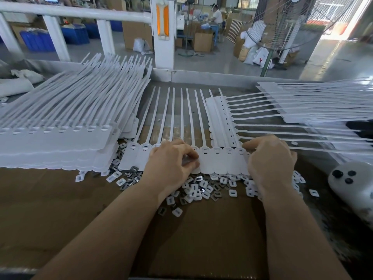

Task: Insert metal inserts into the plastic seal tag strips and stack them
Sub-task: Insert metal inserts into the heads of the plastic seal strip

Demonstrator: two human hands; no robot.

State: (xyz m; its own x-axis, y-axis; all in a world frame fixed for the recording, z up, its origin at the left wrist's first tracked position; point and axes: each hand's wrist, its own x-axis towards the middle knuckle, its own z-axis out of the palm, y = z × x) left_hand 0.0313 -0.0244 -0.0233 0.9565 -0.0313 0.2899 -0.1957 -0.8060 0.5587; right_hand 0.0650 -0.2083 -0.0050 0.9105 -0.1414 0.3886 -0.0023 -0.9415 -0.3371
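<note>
A white seal tag strip (220,160) lies flat in the middle of the table, its thin tails pointing away from me. My left hand (171,164) rests on its tag row, with curled fingers pinching at one tag; whatever they pinch is hidden. My right hand (270,158) sits with curled fingers on the strip's right end, fingertips at the last tag. Loose metal inserts (201,188), white and dark squares, lie scattered along the strip's near edge and under both hands.
A tall stack of strips (60,128) fills the left of the table. Another pile of strips (302,110) lies at the right, tails pointing right. Brown cardboard (201,239) covers the near table. A white rounded object (353,184) sits at the right edge.
</note>
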